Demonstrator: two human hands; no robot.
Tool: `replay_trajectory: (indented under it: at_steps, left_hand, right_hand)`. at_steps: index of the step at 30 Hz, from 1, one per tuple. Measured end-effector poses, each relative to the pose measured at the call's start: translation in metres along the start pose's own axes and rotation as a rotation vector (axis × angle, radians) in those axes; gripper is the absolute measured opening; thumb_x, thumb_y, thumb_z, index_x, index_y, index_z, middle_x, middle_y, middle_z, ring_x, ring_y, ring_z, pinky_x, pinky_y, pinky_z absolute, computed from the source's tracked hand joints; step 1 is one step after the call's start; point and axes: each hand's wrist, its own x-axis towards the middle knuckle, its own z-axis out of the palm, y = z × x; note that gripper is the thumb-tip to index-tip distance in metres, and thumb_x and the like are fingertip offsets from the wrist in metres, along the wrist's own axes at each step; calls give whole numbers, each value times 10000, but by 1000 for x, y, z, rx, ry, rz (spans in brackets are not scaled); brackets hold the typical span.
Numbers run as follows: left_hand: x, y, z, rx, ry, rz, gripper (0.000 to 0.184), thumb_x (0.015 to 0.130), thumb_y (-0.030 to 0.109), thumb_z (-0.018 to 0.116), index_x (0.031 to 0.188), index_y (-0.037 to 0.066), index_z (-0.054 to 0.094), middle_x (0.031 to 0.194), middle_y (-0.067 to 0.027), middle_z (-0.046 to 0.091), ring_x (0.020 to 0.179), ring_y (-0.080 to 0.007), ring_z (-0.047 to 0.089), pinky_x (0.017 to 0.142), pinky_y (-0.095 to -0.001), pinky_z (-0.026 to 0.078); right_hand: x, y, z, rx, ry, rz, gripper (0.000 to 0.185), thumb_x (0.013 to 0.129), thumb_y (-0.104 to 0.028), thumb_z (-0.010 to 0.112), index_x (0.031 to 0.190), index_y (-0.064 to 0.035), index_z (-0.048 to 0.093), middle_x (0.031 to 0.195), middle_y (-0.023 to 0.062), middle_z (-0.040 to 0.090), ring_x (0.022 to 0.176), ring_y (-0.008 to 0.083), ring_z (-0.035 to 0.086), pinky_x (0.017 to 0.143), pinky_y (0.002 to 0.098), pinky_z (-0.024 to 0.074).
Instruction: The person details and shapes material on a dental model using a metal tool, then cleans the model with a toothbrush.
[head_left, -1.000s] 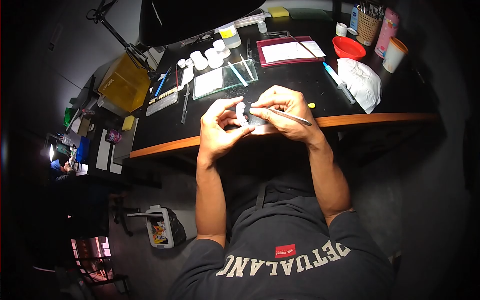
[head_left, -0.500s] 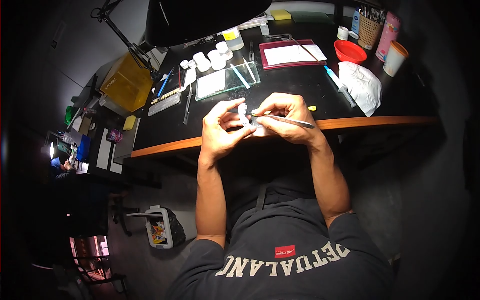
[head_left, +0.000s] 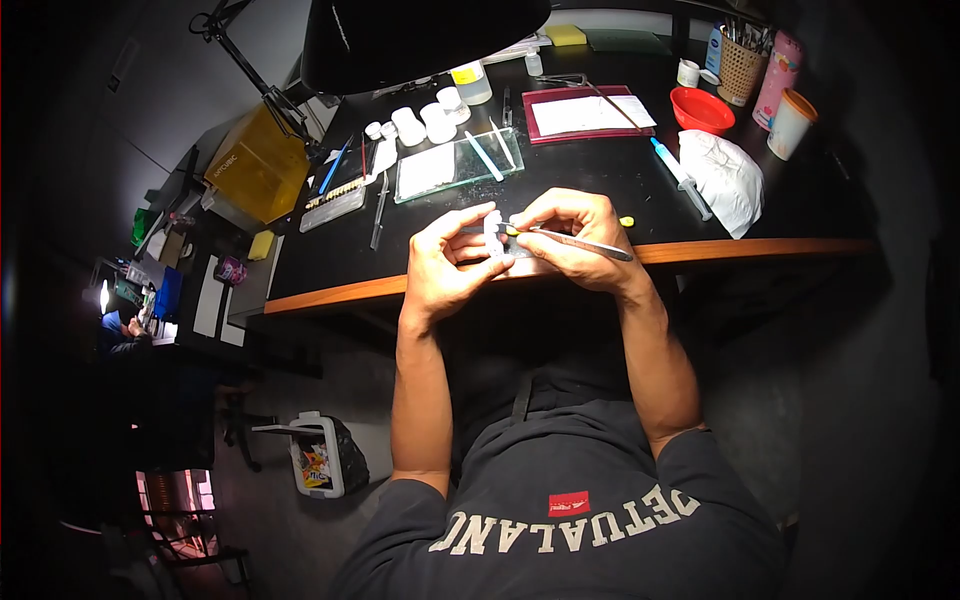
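Between the fingertips and thumb of my left hand (head_left: 442,262) is a small white lumpy piece that looks like a dental model (head_left: 493,236), held upright over the table's front edge. My right hand (head_left: 578,240) grips a slim silver hand tool (head_left: 597,247) like a pen, its handle end pointing right. The tool's thin tip is at the right side of the white piece; whether it touches cannot be made out. A bit of yellow shows by the right fingertips. Behind the hands lies a glass slab (head_left: 460,178) with white paper on it.
White jars (head_left: 438,122) and a clear bottle (head_left: 474,85) stand at the back under a black lamp (head_left: 420,40). To the right are a syringe (head_left: 682,180), a white bag (head_left: 722,185), a red bowl (head_left: 700,110) and a cup (head_left: 791,125). A shade-guide-like tray (head_left: 335,205) lies left.
The view has shifted slightly, so the table things appear a little lower and to the right. Both hands keep their grips, with the tool's tip still by the white piece.
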Motion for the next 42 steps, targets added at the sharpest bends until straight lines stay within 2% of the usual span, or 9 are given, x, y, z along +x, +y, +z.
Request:
replay_trajectory:
  at_steps: [8, 11, 16, 23, 25, 28, 31, 35, 42]
  left_hand:
    - [-2, 3, 0, -60, -42, -30, 662, 834, -64, 861, 1429, -97, 575, 1208, -229, 743, 1031, -248, 770, 948, -364, 638]
    - [-1, 0, 0, -84, -27, -34, 673, 786, -56, 894, 1402, -71, 621, 1179, -226, 753, 1023, -247, 773, 941, -364, 641]
    - [-1, 2, 0, -65, -39, -32, 680, 783, -57, 891, 1408, -67, 621, 1163, -218, 761, 1019, -235, 774, 941, -354, 637]
    - [-2, 3, 0, -31, -56, -43, 691, 785, -70, 887, 1419, -63, 611, 1143, -187, 760, 1008, -209, 769, 951, -333, 626]
    - [-2, 3, 1, 2, -48, -22, 684, 783, -68, 891, 1411, -60, 619, 1118, -172, 763, 980, -191, 766, 928, -313, 624]
    - [-1, 3, 2, 52, -39, 20, 667, 777, -55, 903, 1390, -53, 639, 1091, -144, 766, 921, -146, 748, 856, -268, 613]
    - [0, 5, 1, 72, -37, 38, 662, 762, -24, 929, 1368, -35, 663, 1073, -109, 767, 860, -92, 706, 764, -218, 570]
    - [0, 5, 1, 122, -29, 63, 682, 732, 25, 967, 1353, -6, 686, 1059, -65, 759, 830, -44, 651, 686, -180, 496]
    - [-1, 4, 0, 136, -34, 51, 684, 714, 44, 980, 1339, 9, 705, 1117, -46, 744, 876, -43, 652, 680, -181, 480]
  right_hand:
    - [-1, 5, -1, 21, 6, 30, 88, 906, -11, 764, 984, 30, 759, 940, 83, 749, 854, 115, 735, 747, 266, 599]
    - [-1, 8, -2, 10, 9, 6, 84, 904, -5, 757, 981, 30, 754, 948, 80, 740, 858, 115, 735, 746, 267, 597]
    - [-2, 2, -3, 49, -7, 94, 66, 902, 12, 740, 966, 28, 745, 937, 69, 729, 856, 114, 734, 738, 271, 599]
    - [-2, 2, -5, 27, -37, 56, 54, 901, 15, 738, 952, 31, 731, 904, 66, 728, 834, 122, 743, 723, 274, 605]
    - [-1, 3, -6, 19, -42, 22, 56, 899, 17, 742, 952, 31, 729, 903, 66, 727, 836, 122, 745, 719, 274, 607]
    - [-3, 2, -7, 42, -63, 65, 104, 900, 68, 733, 983, 13, 703, 954, 52, 721, 867, 76, 700, 782, 245, 580]
    - [-2, 1, -4, 97, -28, 59, 50, 895, 27, 749, 933, 25, 717, 901, 64, 725, 829, 117, 746, 700, 267, 607]
    - [-2, 4, -5, 64, -35, 31, 54, 898, 34, 744, 940, 27, 711, 906, 61, 719, 828, 116, 746, 702, 264, 609]
    - [-2, 3, -4, 37, -39, 18, 48, 898, 23, 747, 932, 30, 714, 908, 67, 715, 833, 121, 749, 710, 269, 615]
